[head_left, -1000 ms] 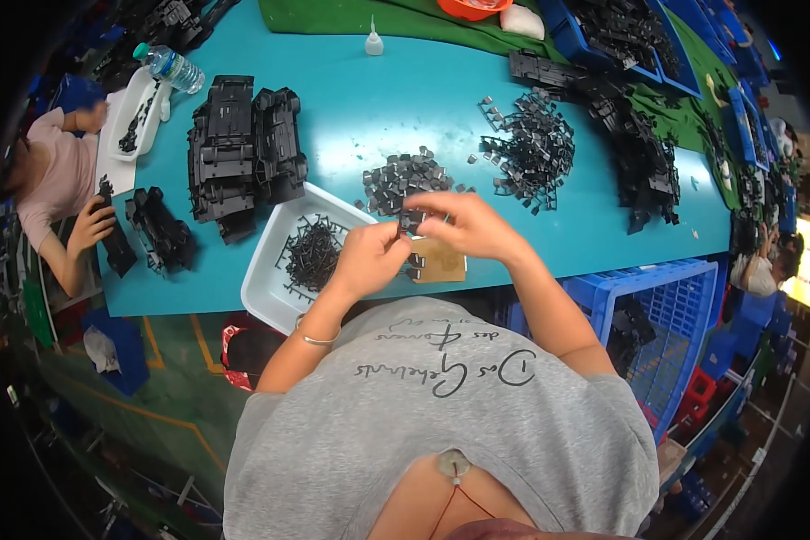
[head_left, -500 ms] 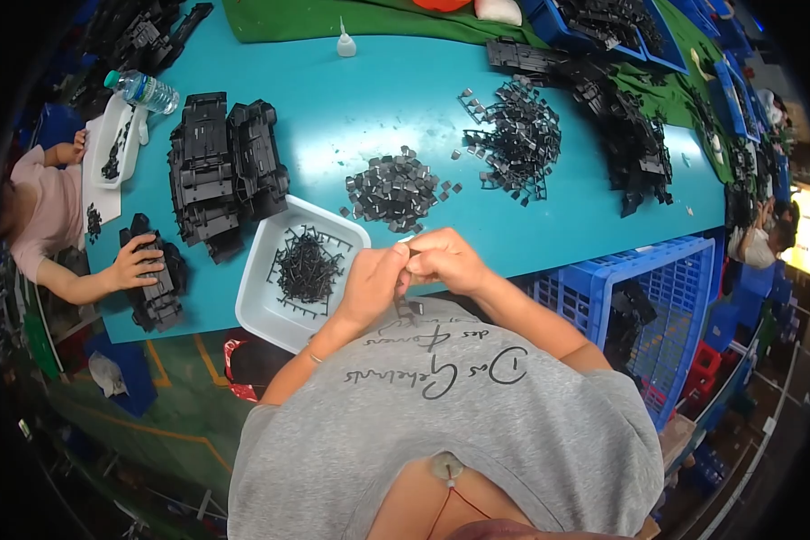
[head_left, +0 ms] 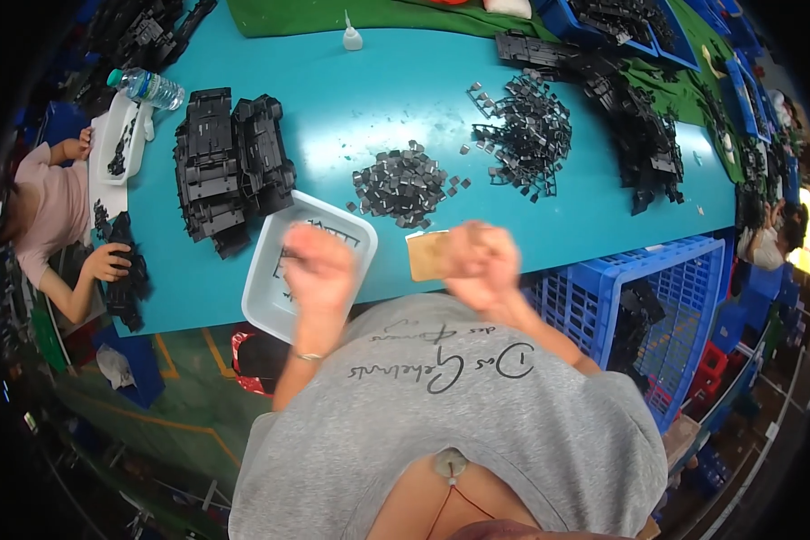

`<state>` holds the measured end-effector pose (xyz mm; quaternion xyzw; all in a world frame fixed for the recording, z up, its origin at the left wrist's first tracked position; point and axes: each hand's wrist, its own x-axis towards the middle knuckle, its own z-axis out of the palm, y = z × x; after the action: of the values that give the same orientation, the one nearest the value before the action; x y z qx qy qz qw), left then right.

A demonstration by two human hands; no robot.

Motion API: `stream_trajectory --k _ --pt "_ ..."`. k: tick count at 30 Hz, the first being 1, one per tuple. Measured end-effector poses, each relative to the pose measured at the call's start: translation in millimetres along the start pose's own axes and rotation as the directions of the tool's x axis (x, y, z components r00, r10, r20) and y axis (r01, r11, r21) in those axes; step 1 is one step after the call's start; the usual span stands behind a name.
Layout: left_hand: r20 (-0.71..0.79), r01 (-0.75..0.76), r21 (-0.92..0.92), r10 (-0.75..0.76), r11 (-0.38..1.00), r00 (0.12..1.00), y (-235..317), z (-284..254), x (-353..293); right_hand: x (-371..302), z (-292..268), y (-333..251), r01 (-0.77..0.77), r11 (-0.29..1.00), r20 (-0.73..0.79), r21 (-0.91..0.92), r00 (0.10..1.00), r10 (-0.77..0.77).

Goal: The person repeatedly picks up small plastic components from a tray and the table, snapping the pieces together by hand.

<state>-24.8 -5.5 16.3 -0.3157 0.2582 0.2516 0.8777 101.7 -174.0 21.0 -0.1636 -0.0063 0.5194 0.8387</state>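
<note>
Left hand (head_left: 321, 268), blurred, is held over a pale plastic tray (head_left: 265, 292), its thin black parts (head_left: 337, 232) partly hidden beneath; right hand (head_left: 480, 261), likewise blurred, is seen over a tan board (head_left: 426, 258) near the edge of the teal tabletop (head_left: 405, 81). Whether either grip is parted or clenched cannot be made out. The tray is crowded by stacked black chassis (head_left: 211, 157), small black pieces (head_left: 403, 186) are heaped beyond, and a dark part (head_left: 128, 292) is touched by a co-worker's hand (head_left: 106, 262) at far left
</note>
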Motion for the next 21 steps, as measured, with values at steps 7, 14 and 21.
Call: stream_trajectory --k 7,14,21 --pt "0.290 -0.272 0.953 0.137 -0.135 0.947 -17 -19 6 40 -64 -20 -0.299 0.146 -0.316 -0.943 0.941 -0.117" --pt "0.528 -0.354 0.607 0.028 -0.712 0.849 -11 -14 15 52 -56 -13 0.001 -0.062 -0.003 -0.998 0.998 0.067" --pt "0.430 -0.334 0.447 -0.128 -0.830 0.894 -25 -5 14 29 -1 -1 -0.127 -0.106 -0.154 -0.986 0.940 0.304"
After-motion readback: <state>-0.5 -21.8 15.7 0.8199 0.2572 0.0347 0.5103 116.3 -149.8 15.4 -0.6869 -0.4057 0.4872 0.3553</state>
